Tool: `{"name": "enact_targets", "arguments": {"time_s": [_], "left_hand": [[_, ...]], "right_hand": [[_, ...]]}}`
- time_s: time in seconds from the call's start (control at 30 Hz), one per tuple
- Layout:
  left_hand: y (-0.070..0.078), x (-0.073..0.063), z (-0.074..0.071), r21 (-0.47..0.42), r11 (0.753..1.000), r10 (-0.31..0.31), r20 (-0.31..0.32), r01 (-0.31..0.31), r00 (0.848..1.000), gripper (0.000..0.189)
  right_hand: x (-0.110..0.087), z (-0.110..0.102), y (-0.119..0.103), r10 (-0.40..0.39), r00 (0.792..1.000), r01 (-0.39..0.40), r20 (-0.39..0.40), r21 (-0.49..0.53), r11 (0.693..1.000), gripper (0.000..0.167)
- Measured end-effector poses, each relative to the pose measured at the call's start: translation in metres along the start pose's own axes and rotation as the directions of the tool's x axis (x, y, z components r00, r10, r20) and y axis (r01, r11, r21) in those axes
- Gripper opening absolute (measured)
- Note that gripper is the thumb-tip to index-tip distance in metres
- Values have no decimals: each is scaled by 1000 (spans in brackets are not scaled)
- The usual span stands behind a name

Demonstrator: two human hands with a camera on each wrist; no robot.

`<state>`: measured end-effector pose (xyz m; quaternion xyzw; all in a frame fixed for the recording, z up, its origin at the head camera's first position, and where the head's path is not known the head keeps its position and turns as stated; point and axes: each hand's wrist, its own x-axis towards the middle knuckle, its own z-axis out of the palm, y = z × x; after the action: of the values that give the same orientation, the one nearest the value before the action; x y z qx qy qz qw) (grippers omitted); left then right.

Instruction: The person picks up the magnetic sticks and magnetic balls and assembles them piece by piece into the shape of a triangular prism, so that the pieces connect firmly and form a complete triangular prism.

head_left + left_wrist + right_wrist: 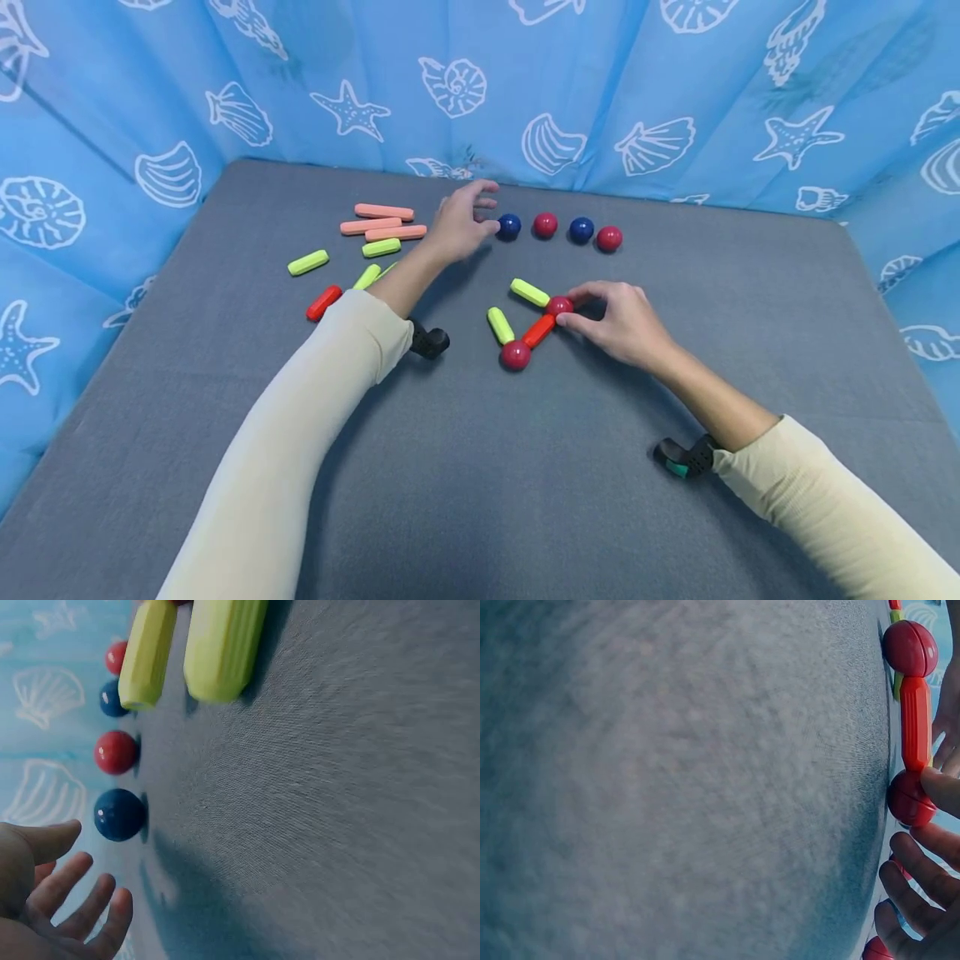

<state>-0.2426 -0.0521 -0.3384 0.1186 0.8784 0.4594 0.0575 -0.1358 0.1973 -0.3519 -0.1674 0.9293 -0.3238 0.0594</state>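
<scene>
Linked piece, one: a red rod, ribbed lengthwise and glossy, joins a near crimson ball to a far crimson ball. Both balls are smooth and shiny, each scored with a fine seam. Two lime rods, faceted and blunt-ended, run out from it, an upper lime rod at the far ball and a lower lime rod at the near one.

Loose balls, four, polished, in a row toward the back: first blue ball, then a red, a second blue and a second red.

Loose rods, to the left: three salmon rods close together, several short lime ones, partly behind the forearm, and one red one.

Bench: grey, covered in a fine woven cloth. Behind it, a blue curtain in soft folds, printed with white shells and starfish.

Right hand: thumb and forefinger pinch the far crimson ball, other fingers loosely bent; the linked piece extends from the fingertips toward the person's left.

Left hand: fingers spread, nothing held; the first blue ball sits just beyond the thumb tip, a slight gap between.

Sleeves, two: cream, cuffed.
</scene>
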Motion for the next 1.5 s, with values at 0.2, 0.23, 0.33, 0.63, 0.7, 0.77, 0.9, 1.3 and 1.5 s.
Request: {"name": "enact_targets", "arguments": {"time_s": [0.2,0.23,0.33,0.63,0.7,0.77,0.9,1.3,1.5], "left_hand": [[3,13,3,74,996,-52,41,49,998,63],[4,14,4,83,995,-59,46,55,997,64],[5,15,5,91,994,-63,52,58,997,67],[-2,17,4,96,995,-14,43,10,999,60],[-5,14,2,103,995,5,50,-10,999,59],[-8,9,-1,103,994,42,69,-49,997,58],[-14,-8,-9,91,993,65,145,-79,987,58],[-13,-44,-7,-24,997,80,316,-76,946,60],[-10,-49,-4,-46,993,115,303,-106,946,57]], "right_hand": [[0,1,-1,-9,1000,9,-9,0,1000,36],[0,1,-1,-11,1000,11,-10,1,1000,36],[0,1,-1,-15,1000,15,-10,7,1000,36],[0,0,-3,-19,1000,19,-6,20,1000,37],[0,1,-3,-27,1000,27,-8,26,999,36],[0,1,-2,-35,999,36,-10,29,999,36],[-1,1,-1,-36,999,36,-12,28,999,35],[-2,1,3,-15,1000,16,-5,22,1000,35],[-2,1,3,-11,1000,11,-5,15,1000,36]]}}
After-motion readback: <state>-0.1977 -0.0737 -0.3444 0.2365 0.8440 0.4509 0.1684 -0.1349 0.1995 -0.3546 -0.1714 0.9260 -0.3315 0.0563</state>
